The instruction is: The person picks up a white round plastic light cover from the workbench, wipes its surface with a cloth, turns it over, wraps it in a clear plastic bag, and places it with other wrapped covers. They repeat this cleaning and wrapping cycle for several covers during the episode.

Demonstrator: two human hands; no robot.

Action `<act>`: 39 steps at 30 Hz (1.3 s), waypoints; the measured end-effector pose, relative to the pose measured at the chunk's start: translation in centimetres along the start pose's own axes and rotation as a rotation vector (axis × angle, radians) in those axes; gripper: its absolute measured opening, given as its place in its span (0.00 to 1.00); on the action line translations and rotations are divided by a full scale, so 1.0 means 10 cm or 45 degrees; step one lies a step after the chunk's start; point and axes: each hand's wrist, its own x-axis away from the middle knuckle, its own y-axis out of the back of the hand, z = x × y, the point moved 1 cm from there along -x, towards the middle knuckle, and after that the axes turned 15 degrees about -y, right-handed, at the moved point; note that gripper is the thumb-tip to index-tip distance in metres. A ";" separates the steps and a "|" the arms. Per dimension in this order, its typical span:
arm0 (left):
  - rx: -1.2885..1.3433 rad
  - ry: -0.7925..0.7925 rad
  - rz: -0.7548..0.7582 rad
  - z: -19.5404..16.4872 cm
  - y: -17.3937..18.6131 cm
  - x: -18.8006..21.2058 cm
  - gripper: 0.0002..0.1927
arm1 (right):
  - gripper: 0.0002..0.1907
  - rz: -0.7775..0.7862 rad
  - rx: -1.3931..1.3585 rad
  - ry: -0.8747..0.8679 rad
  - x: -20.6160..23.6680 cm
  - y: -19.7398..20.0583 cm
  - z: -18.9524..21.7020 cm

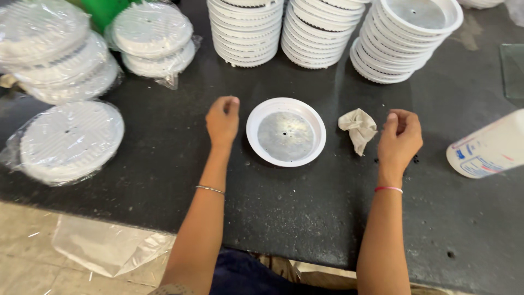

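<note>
Head view. Resting on dark speckled stone worktop (pixel 305 218): left hand (pixel 222 121), fingers loosely curled, holding nothing, just left of round white plastic dish with grey metal centre (pixel 286 131); right hand (pixel 400 139), fingertips pinched together, contents not discernible, hovering beside crumpled beige cloth (pixel 358 128). Lying singly between both hands: the dish. Standing behind: stacks of identical white dishes (pixel 316 33). Lying at left: clear-bagged white discs (pixel 68 139). Judging step: positioning before handling; calling next for grasping rim squarely.

plastic-wrapped white disc packs (pixel 65 142) far left | white bottle's blue-red label (pixel 480 158) right edge
</note>
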 end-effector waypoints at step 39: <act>1.995 0.547 0.264 -0.94 0.11 0.00 0.53 | 0.49 0.934 -1.254 -0.831 0.59 -0.70 0.22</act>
